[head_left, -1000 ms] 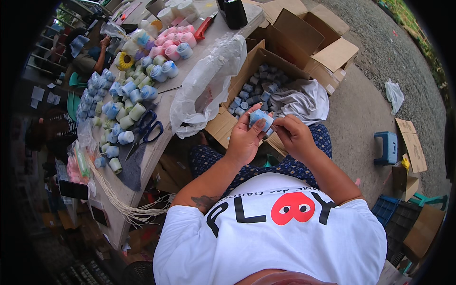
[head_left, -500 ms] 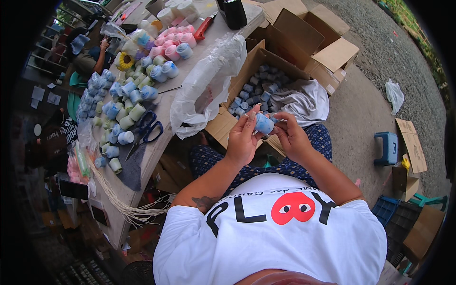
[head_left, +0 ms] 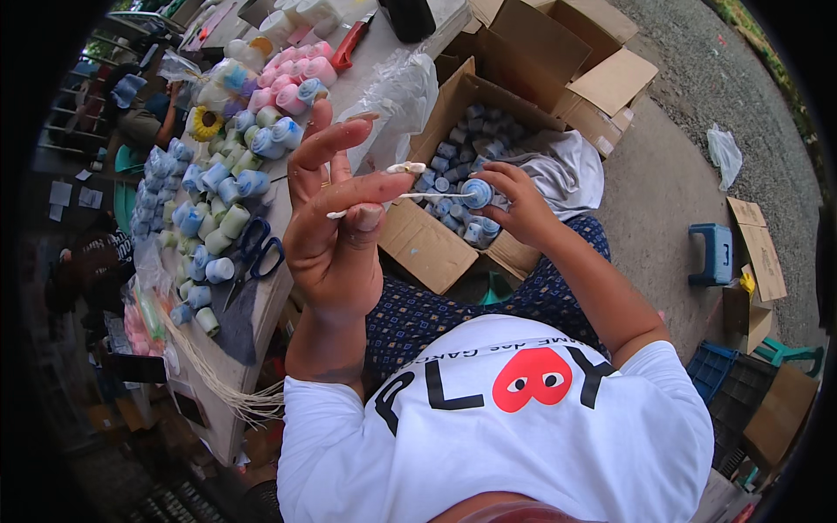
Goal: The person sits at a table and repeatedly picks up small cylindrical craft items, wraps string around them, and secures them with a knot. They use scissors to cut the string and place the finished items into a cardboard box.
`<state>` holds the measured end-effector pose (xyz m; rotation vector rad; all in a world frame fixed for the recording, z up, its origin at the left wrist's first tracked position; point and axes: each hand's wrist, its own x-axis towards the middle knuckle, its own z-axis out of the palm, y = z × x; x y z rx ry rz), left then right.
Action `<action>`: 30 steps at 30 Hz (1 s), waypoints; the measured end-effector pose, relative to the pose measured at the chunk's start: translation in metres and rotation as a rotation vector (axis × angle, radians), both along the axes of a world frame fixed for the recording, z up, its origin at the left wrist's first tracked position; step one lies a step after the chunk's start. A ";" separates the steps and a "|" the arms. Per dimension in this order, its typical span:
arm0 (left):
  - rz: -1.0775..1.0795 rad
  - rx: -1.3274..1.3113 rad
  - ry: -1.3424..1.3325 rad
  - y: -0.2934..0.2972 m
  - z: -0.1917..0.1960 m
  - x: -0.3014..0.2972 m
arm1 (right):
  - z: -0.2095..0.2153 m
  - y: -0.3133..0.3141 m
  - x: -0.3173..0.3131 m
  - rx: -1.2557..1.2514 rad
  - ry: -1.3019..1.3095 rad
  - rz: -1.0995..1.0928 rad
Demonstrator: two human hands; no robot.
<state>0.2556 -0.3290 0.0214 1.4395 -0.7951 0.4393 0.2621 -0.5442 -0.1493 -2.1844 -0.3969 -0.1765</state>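
My left hand (head_left: 336, 209) is raised close to the camera, pinching a pale cord (head_left: 410, 196) between thumb and fingers. The cord runs taut to a small blue spool (head_left: 477, 192) that my right hand (head_left: 516, 202) grips over my lap. Below the hands stands an open cardboard box (head_left: 427, 248) filled with several more blue spools (head_left: 453, 166), with a crumpled white cloth (head_left: 567, 170) at its right side.
A long table (head_left: 279, 288) on my left carries several blue, cream and pink spools (head_left: 218, 187), blue-handled scissors (head_left: 253, 253), a clear plastic bag (head_left: 397, 91), a red cutter (head_left: 349, 44) and hanging pale strings (head_left: 227, 392). More open boxes (head_left: 567, 61) lie ahead; a blue stool (head_left: 715, 253) stands to the right.
My left hand has risen toward the camera and away from the spool, drawing a length of cord out. My right hand keeps the spool in about the same place.
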 end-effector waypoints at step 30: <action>-0.046 1.859 -0.166 -0.002 -0.416 0.153 | 0.048 -0.123 0.043 0.999 0.145 -0.232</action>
